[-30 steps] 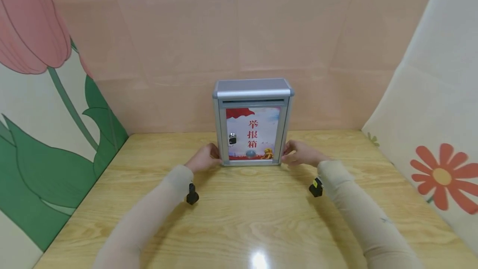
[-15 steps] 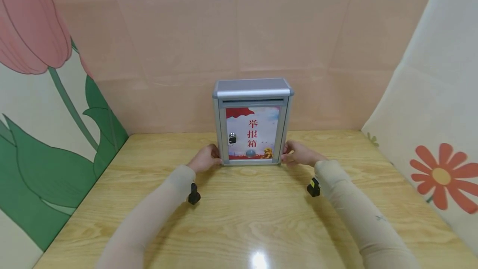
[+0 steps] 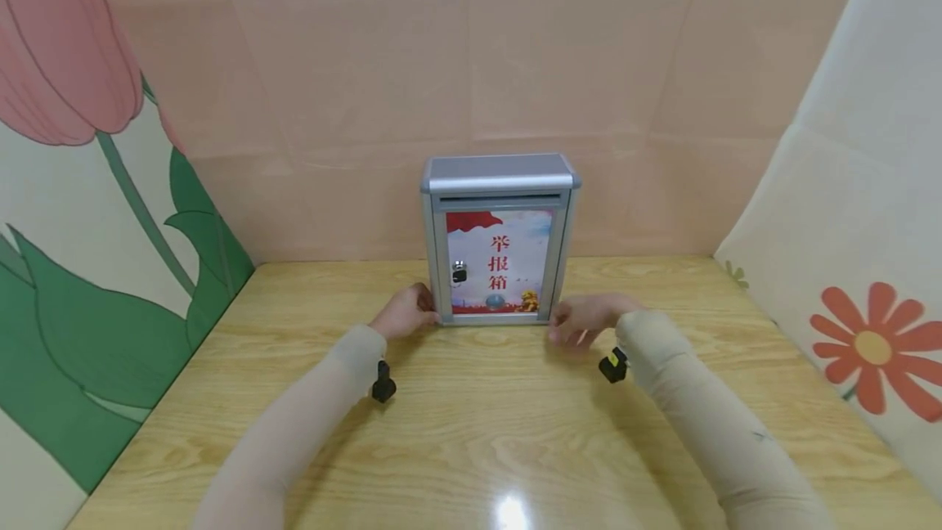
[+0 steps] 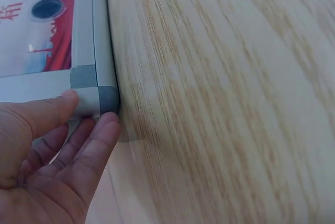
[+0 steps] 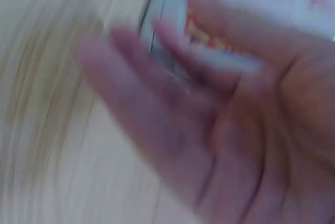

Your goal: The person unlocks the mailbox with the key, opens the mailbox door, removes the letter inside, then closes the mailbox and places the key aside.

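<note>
A silver-grey metal report box (image 3: 500, 199) stands upright on the wooden table. It has a slot under its lid, a printed front panel with red characters, and a small lock (image 3: 459, 271) on the left. My left hand (image 3: 403, 312) holds the lower left corner; the left wrist view shows the thumb on the front frame and the fingers (image 4: 102, 135) against the corner and side. Near the lower right corner is my right hand (image 3: 589, 319), its fingers (image 5: 141, 98) extended and motion-blurred in the right wrist view. It holds nothing, and whether it touches the box is unclear.
A pinkish cloth backdrop (image 3: 471, 47) hangs behind the table (image 3: 471, 424). Floral sheets bound both sides, with a tulip (image 3: 66, 47) at left and a red flower (image 3: 872, 348) at right. A dark wrist camera hangs at each cuff.
My right hand has let go of the box's lower right side and swung toward the front, its fingers now lower. The left hand keeps its hold, and the box stays in place.
</note>
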`<state>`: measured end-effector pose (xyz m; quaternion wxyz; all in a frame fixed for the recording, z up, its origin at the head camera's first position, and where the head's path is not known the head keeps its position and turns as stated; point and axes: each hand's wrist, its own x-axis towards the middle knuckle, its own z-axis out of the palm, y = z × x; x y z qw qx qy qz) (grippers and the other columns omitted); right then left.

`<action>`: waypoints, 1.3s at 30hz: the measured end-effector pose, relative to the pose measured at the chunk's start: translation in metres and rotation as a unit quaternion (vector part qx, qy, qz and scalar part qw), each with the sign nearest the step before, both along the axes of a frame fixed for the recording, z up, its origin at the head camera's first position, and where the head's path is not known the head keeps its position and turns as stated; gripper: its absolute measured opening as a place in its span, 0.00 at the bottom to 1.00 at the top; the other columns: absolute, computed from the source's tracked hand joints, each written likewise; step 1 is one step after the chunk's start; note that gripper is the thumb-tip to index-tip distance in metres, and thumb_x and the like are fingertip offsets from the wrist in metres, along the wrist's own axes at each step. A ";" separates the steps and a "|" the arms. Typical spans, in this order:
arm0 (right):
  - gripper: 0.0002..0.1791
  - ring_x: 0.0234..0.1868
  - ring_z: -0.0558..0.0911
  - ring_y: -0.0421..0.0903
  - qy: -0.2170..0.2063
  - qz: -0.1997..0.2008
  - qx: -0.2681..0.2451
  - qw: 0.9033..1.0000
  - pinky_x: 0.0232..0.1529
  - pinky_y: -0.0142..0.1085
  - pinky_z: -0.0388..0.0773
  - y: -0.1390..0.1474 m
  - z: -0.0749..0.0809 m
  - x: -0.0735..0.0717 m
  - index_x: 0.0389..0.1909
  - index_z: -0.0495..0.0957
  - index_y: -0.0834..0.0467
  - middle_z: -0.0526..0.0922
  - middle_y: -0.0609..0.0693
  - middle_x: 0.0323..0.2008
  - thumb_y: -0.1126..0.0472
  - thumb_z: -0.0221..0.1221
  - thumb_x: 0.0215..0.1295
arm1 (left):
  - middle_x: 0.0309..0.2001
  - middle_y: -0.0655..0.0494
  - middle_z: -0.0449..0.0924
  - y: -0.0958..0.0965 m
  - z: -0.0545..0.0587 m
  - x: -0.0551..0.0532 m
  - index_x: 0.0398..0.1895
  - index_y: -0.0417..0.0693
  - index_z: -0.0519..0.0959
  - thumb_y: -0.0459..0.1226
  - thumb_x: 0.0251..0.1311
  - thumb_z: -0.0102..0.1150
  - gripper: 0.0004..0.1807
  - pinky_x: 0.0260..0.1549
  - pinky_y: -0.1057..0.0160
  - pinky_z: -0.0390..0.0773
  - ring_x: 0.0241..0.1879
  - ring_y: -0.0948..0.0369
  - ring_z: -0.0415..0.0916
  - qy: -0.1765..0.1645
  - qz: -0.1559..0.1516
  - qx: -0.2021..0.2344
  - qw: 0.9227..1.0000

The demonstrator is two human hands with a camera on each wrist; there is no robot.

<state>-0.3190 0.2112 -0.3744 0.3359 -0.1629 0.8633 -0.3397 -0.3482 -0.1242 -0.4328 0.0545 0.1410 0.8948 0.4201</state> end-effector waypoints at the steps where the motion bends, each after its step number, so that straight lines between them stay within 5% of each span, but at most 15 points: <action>1: 0.13 0.47 0.80 0.56 -0.008 0.022 -0.023 0.999 0.49 0.46 0.81 -0.010 0.005 0.004 0.49 0.72 0.69 0.78 0.62 0.44 0.63 0.53 0.71 | 0.35 0.45 0.79 -0.001 0.000 0.000 0.41 0.34 0.73 0.31 0.56 0.66 0.13 0.30 0.64 0.81 0.31 0.59 0.78 0.000 0.000 0.002 1.000; 5: 0.20 0.54 0.78 0.61 -0.004 0.028 -0.166 0.986 0.54 0.50 0.78 -0.056 0.021 0.013 0.57 0.68 0.70 0.75 0.67 0.53 0.59 0.52 0.73 | 0.35 0.45 0.79 -0.003 0.000 0.001 0.41 0.34 0.73 0.30 0.56 0.66 0.13 0.30 0.65 0.81 0.31 0.59 0.78 0.001 0.001 0.004 1.000; 11: 0.27 0.56 0.79 0.59 -0.032 -0.129 -0.285 0.949 0.52 0.44 0.80 -0.106 0.036 0.015 0.63 0.65 0.69 0.71 0.69 0.61 0.52 0.49 0.75 | 0.34 0.46 0.79 -0.003 0.004 0.002 0.39 0.35 0.74 0.31 0.56 0.66 0.13 0.29 0.65 0.78 0.30 0.59 0.76 0.016 0.002 -0.008 1.000; 16: 0.25 0.57 0.78 0.60 -0.084 -0.236 -0.345 0.905 0.52 0.43 0.80 -0.127 0.030 0.010 0.65 0.63 0.68 0.72 0.69 0.60 0.56 0.49 0.75 | 0.33 0.46 0.79 -0.002 0.004 0.003 0.39 0.35 0.73 0.31 0.56 0.67 0.13 0.28 0.66 0.78 0.29 0.60 0.76 0.026 0.000 -0.012 1.000; 20: 0.23 0.59 0.76 0.61 -0.120 -0.283 -0.394 0.866 0.58 0.46 0.75 -0.138 0.023 0.006 0.66 0.61 0.66 0.73 0.68 0.58 0.60 0.47 0.75 | 0.34 0.45 0.79 -0.002 0.004 0.002 0.39 0.34 0.74 0.31 0.56 0.67 0.13 0.29 0.65 0.79 0.30 0.59 0.76 0.029 -0.002 -0.011 1.000; 26: 0.21 0.47 0.81 0.53 -0.129 -0.312 -0.424 0.841 0.53 0.42 0.79 -0.143 0.018 0.007 0.64 0.62 0.66 0.74 0.66 0.55 0.62 0.46 0.75 | 0.35 0.45 0.80 -0.002 0.002 0.002 0.40 0.34 0.74 0.31 0.56 0.66 0.13 0.31 0.64 0.80 0.32 0.58 0.77 0.034 -0.004 -0.012 0.999; 32: 0.17 0.46 0.79 0.49 -0.156 -0.320 -0.457 0.815 0.52 0.37 0.80 -0.144 0.016 0.009 0.61 0.64 0.67 0.75 0.59 0.47 0.65 0.43 0.75 | 0.34 0.43 0.80 0.000 0.002 0.003 0.39 0.34 0.73 0.30 0.56 0.66 0.13 0.31 0.63 0.80 0.32 0.57 0.78 0.037 -0.007 -0.004 0.999; 39: 0.11 0.38 0.77 0.43 -0.262 -0.302 -0.518 0.756 0.42 0.28 0.80 -0.146 0.013 0.008 0.52 0.63 0.63 0.72 0.53 0.39 0.65 0.38 0.77 | 0.35 0.45 0.80 -0.001 0.000 0.002 0.40 0.35 0.73 0.31 0.56 0.66 0.13 0.33 0.63 0.79 0.34 0.57 0.77 0.032 -0.007 -0.005 0.999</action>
